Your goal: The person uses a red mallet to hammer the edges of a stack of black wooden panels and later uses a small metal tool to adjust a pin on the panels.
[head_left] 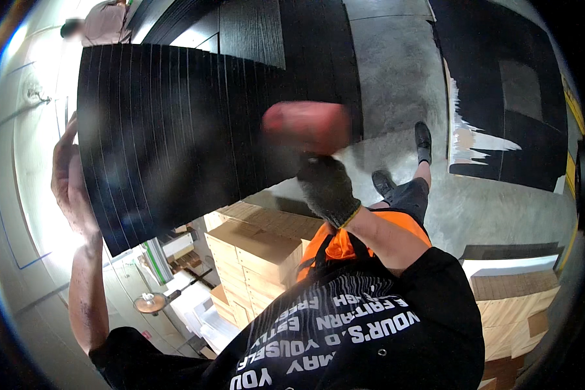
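Note:
A black panel [156, 136] with thin lengthwise grooves stands raised and tilted before me, smudged with cloudy grey patches. My left hand [71, 179], bare, grips its left edge, with some fingers hidden behind it. In a dark knitted glove, my right hand [329, 192] is closed round the lower end of a red, rounded, block-shaped thing [309, 125]. Motion blurs that red thing, so its kind cannot be made out. It overlaps the panel's right part in view; whether the two touch, I cannot tell.
Behind the panel lie more black boards [253, 32]. Another black sheet [533, 84] with a jagged white edge lies on the grey floor at the right. Stacked pale wooden boxes [253, 253] and more boxes [517, 305] stand nearby. Another person [105, 25] is at the far left.

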`<state>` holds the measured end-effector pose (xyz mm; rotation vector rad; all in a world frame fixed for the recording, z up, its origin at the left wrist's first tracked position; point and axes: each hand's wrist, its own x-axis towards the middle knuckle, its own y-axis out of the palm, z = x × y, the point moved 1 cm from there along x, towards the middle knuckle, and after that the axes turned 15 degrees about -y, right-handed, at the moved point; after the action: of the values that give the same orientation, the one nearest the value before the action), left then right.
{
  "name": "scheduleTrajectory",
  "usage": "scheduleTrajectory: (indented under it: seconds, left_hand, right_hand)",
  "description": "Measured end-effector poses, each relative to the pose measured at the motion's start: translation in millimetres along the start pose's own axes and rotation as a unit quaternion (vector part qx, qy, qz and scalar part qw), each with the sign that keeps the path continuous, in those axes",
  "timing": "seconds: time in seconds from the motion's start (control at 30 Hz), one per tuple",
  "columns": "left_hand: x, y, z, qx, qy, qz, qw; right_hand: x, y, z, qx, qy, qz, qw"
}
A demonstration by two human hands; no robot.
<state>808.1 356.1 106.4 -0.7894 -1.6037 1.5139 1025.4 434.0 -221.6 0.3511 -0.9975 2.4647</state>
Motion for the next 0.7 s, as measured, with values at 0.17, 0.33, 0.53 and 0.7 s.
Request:
scheduleTrajectory:
  seconds: [0.17, 0.33, 0.53, 0.7]
  left_hand:
    - [-6.8, 1.5, 6.4, -0.025, -0.074, -0.013, 0.997]
    - [-1.1, 6.9, 6.0, -0.004, -0.146, -0.055, 0.988]
    - [-7.3, 4.6, -9.5, -0.054, -0.169, -0.038, 0.983]
    - [-3.2, 4.3, -15.9, -0.033, -0.156, -0.035, 0.987]
  right_hand:
    - [-0.3, -8.3, -8.0, -0.088, -0.01, 0.011, 0.996]
    - [-1.2, 5.7, -2.6, -0.032, -0.005, -0.019, 0.999]
    - [-22.5, 2.3, -18.7, 0.202, 0.177, -0.186, 0.945]
    - [-25.7, 10.4, -6.6, 0.231, 0.28, -0.059, 0.93]
